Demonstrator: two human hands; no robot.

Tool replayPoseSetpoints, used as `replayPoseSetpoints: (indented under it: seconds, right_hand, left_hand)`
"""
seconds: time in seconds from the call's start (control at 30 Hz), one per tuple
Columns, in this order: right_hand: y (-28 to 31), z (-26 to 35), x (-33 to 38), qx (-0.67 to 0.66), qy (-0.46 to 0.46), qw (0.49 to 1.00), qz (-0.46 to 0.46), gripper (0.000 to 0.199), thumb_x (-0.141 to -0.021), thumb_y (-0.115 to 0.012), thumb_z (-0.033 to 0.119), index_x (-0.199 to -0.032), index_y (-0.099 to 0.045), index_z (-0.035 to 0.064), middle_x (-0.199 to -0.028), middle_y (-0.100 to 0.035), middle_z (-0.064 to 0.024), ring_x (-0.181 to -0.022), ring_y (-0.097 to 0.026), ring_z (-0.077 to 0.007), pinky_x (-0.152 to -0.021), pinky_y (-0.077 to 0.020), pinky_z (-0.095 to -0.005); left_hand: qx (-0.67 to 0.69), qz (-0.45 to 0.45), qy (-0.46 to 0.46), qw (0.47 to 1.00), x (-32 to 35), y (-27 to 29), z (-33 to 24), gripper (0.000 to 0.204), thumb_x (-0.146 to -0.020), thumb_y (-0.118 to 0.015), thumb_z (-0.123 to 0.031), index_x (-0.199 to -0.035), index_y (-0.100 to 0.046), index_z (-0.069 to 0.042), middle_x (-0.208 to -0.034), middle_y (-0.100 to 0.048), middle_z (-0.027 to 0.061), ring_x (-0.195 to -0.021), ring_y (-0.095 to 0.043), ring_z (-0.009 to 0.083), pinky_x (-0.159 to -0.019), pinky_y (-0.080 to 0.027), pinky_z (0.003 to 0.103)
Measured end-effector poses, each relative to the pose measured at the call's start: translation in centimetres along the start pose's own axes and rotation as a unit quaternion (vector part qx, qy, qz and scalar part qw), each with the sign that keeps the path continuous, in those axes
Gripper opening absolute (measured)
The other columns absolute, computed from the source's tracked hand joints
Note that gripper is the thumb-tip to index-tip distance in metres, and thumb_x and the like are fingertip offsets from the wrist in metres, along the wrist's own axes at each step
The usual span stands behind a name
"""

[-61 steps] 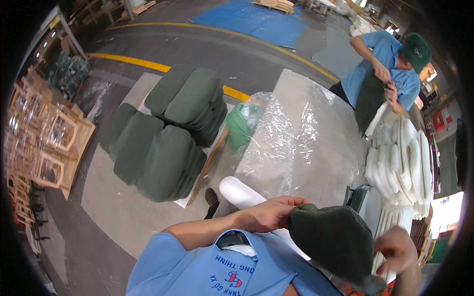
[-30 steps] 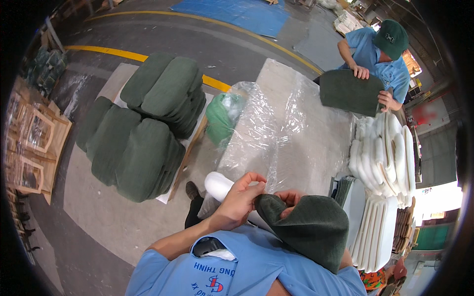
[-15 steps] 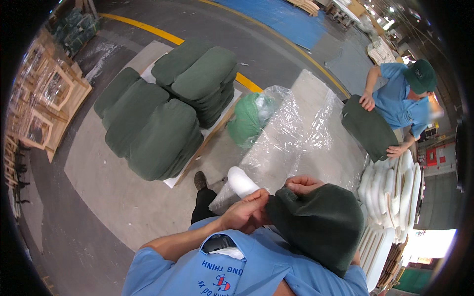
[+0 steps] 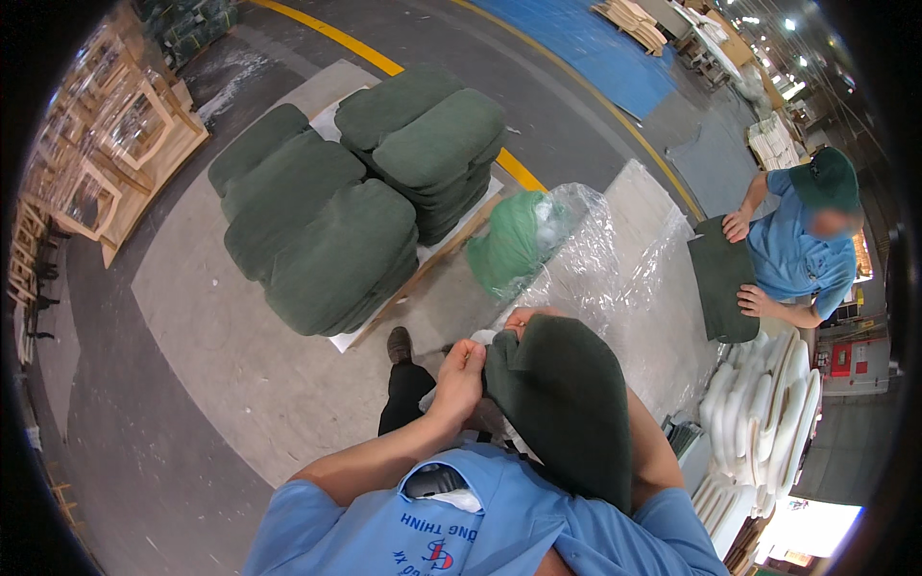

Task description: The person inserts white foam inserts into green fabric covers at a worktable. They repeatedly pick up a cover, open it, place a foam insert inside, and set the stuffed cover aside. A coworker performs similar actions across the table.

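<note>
A dark green fabric cushion cover [image 4: 567,408] hangs in front of my chest, filled out and tilted, its open end toward my hands. My left hand [image 4: 457,382] pinches the edge of that opening on its left side. On the far side of the opening, my right hand [image 4: 528,321] grips the edge, its fingers partly hidden by the fabric. A small bit of white padding [image 4: 485,337] shows between the hands. The rest of the padding is hidden inside the cover.
Stacks of dark green cushions [image 4: 317,216] lie on a pallet ahead left. Clear plastic sheeting [image 4: 586,259] and a green bundle [image 4: 504,245] lie ahead. At right, a co-worker [image 4: 797,240] handles another green cover [image 4: 722,278] above piled white pads [image 4: 754,394]. Wooden frames [image 4: 110,154] stand far left.
The white padding end that stuck out beside my left hand is now mostly out of sight. My hands and the cover have shifted left and up, and the co-worker's cover lies more level.
</note>
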State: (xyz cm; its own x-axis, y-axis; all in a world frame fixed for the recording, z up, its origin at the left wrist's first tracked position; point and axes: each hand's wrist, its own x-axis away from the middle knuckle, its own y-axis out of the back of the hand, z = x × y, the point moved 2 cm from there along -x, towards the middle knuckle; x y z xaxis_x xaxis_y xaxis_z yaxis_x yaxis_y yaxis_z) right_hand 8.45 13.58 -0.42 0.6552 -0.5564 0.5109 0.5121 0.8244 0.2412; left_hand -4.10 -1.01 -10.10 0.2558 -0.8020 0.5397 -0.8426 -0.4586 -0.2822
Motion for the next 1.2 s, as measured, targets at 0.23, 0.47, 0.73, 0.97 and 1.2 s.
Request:
replayPoseSetpoints:
  seconds: [0.23, 0.47, 0.73, 0.97, 1.2]
  right_hand:
    - [-1.6, -9.8, -5.4, -0.319, 0.041, 0.938, 0.128, 0.024, -0.099, -0.068, 0.023, -0.109, -0.071, 0.0006, -0.105, -0.074, -0.0059, -0.092, -0.066, -0.0127, -0.08, -0.0545, -0.0323]
    - [-1.3, -10.7, -7.4, -0.221, 0.054, 0.962, 0.153, 0.031, -0.101, -0.068, 0.025, -0.122, -0.068, 0.0018, -0.114, -0.073, -0.0076, -0.099, -0.066, -0.0136, -0.083, -0.0547, -0.0323]
    - [3.2, -10.1, -4.1, 0.019, 0.04, 0.996, 0.08, 0.041, -0.103, -0.067, 0.027, -0.136, -0.065, 0.0031, -0.125, -0.071, -0.0095, -0.106, -0.065, -0.0146, -0.086, -0.0549, -0.0323]
    - [8.2, -2.8, 16.7, -0.118, -0.13, 0.984, -0.006, 0.057, -0.109, -0.061, 0.046, -0.15, -0.058, 0.007, -0.129, -0.07, -0.0091, -0.111, -0.066, -0.018, -0.092, -0.0546, -0.0347]
    - [4.0, -5.9, 34.0, -0.21, -0.064, 0.958, -0.183, 0.083, -0.091, -0.086, 0.035, -0.159, -0.047, 0.0053, -0.137, -0.064, -0.0108, -0.129, -0.057, -0.02, -0.102, -0.0516, -0.0341]
  left_hand:
    - [-0.107, -0.044, -0.021, 0.993, -2.6, 1.1, 2.7, 0.027, -0.114, -0.054, -0.029, -0.101, -0.061, -0.007, -0.079, -0.059, 0.0019, -0.072, -0.054, 0.0129, -0.066, -0.047, 0.033]
    - [0.026, 0.003, 0.097, 0.995, -4.6, 1.7, 4.2, 0.018, -0.114, -0.054, -0.022, -0.102, -0.055, -0.009, -0.08, -0.059, 0.0035, -0.064, -0.055, 0.0122, -0.052, -0.046, 0.031]
    - [-0.026, 0.391, 0.09, 0.916, -8.6, 3.9, -1.9, 0.06, -0.095, -0.072, 0.006, -0.15, -0.053, -0.012, -0.122, -0.071, 0.0072, -0.101, -0.067, 0.0158, -0.087, -0.055, 0.033]
    - [-0.404, 0.432, 0.141, 0.794, -9.8, 1.6, -5.7, 0.065, -0.083, -0.088, -0.003, -0.143, -0.061, 0.0, -0.126, -0.076, 0.0102, -0.117, -0.07, 0.0218, -0.102, -0.054, 0.036]
    - [-0.469, 0.466, 0.047, 0.749, -12.0, 0.7, -4.1, 0.053, -0.083, -0.087, -0.008, -0.132, -0.068, 0.002, -0.132, -0.073, 0.0122, -0.116, -0.067, 0.0254, -0.107, -0.052, 0.039]
